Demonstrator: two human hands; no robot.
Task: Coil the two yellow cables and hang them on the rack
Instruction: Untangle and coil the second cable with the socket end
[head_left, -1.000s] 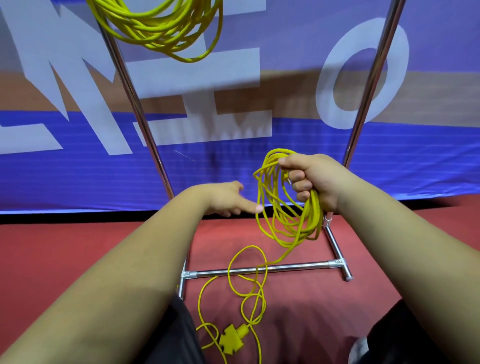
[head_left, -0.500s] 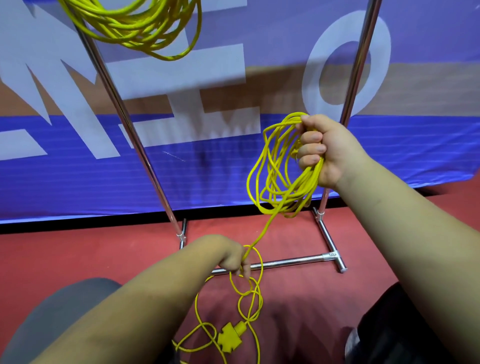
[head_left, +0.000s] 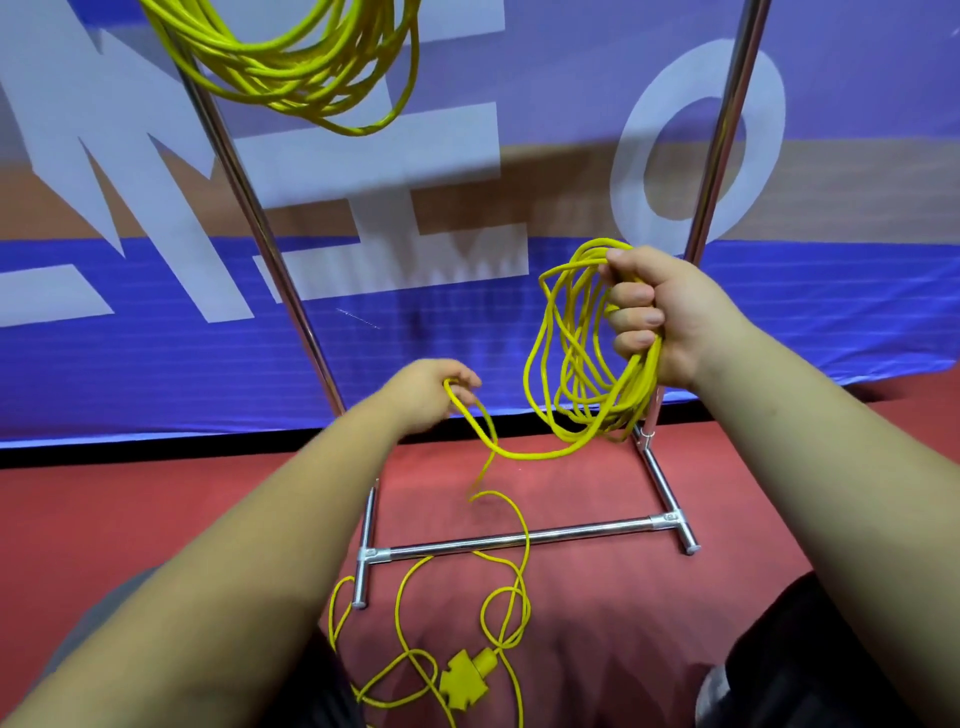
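**Desk:** Where's the cable you're working on?

**Me:** Most of it is a coil (head_left: 587, 364) bunched in my right hand (head_left: 670, 322). My fingers are curled tight round the top of the loops, which hang in front of the right upright. One strand (head_left: 519, 457) leaves the bottom of the coil, sags, and rises to my left hand (head_left: 431, 395), where I pinch it between thumb and fingertips. Below that pinch the loose tail (head_left: 525, 558) drops to the floor (head_left: 130, 519) and crosses the base bar of the rack (head_left: 571, 532). It ends in slack loops around a yellow socket block (head_left: 464, 683) near my legs.

**Desk:** And the other cable?

**Me:** It's a hung coil (head_left: 311, 73), up at the top left by the left upright. What it hangs from is out of frame.

**Desk:** How will this one handle?

**Me:** Thin, limp and light, I'd judge. The loops are uneven and would spill if my right grip loosened. The jacket looks smooth, so I'd let it slide through the left pinch rather than clamp it. The block is the only real weight, so it may swing or snag on the base bar as it comes up. For the last loop I'd take hold just short of it.

**Desk:** Anything behind?

**Me:** A blue banner (head_left: 156, 338) with white letters.
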